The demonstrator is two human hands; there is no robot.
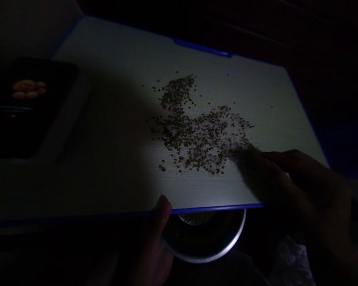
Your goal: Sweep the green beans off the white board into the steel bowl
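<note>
Small dark green-brown seeds (180, 129), perhaps mung beans, lie scattered in an irregular patch with fine pale bits on a white tabletop (113, 55) edged in blue. My right hand (304, 186) is at the patch's right side, fingers drawn together. A dark, blurred shape shows at its fingertips; what it is I cannot make out. Below the near edge, a metal bowl (235, 238) with a shiny rim sits partly under the tabletop, with similar seeds inside. My left hand (158, 242) is closed at the bowl's left side, thumb up by the table edge; its other fingers are mostly hidden.
A dark phone-like device (32, 107) with a lit picture leans at the left of the tabletop. A blue strip (203, 48) runs along the far edge. Patterned cloth (294, 258) shows at the lower right. The scene is very dim, with deep shadow on the left.
</note>
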